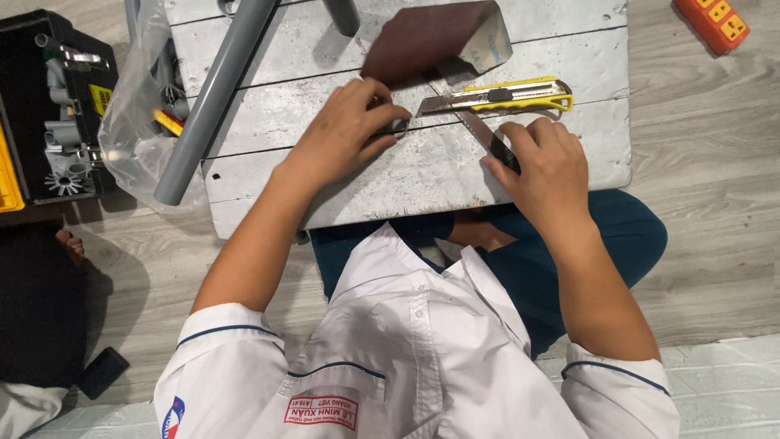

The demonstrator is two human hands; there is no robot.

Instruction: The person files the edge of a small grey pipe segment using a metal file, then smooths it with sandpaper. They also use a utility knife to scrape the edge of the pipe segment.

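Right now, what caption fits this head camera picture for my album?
Left hand holds a small dark ring and right hand presses a dark strip beside a yellow utility knife.

grey pipe [213, 97] | yellow utility knife [504, 96] | black toolbox [49, 106] | orange power strip [717, 20]

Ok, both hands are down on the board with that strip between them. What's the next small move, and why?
Probably pull the dark strip taut. The right hand pins its near end while the left hand pinches a small dark piece near its far end. The yellow utility knife lies untouched just beyond, blade out.
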